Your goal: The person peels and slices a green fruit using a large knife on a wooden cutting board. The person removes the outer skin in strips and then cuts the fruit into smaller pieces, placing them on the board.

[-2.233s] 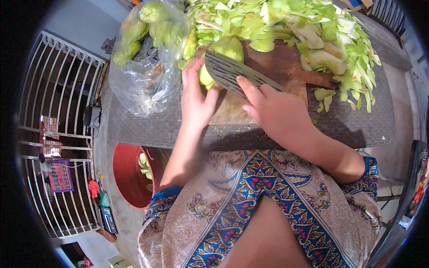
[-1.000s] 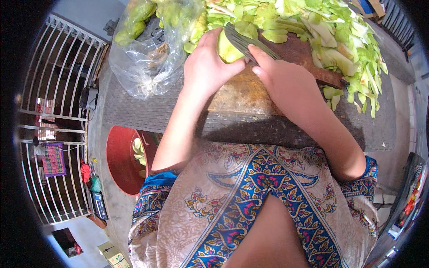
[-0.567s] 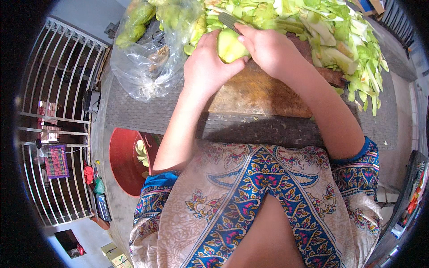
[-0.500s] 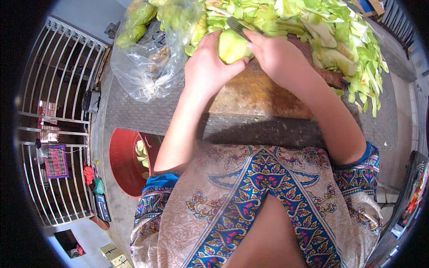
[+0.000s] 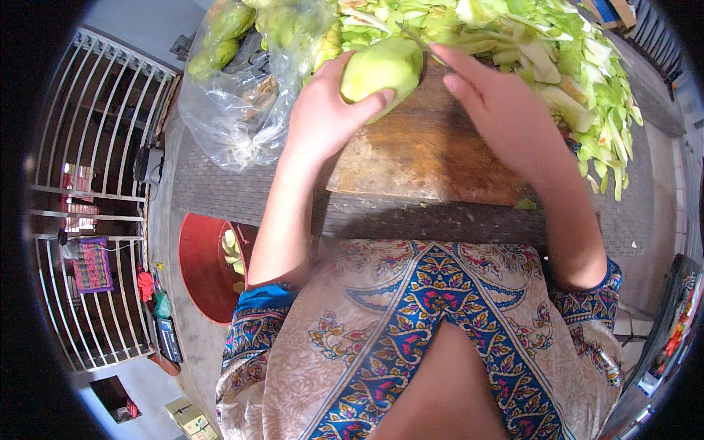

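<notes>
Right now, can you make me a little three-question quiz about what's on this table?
1. True or false: the left hand holds a peeled pale green fruit.
2. What lies under both hands? A) a metal tray B) a wooden cutting board C) a blue towel
3. Fill in: left of the board sits a clear plastic ____ with green fruit inside.

Key: 1 true; 2 B; 3 bag. The right hand presses a knife blade at the fruit, beside a heap of green peelings.

A clear plastic bag (image 5: 242, 95) of green fruit sits left; a red basin (image 5: 202, 268) lies below.
</notes>
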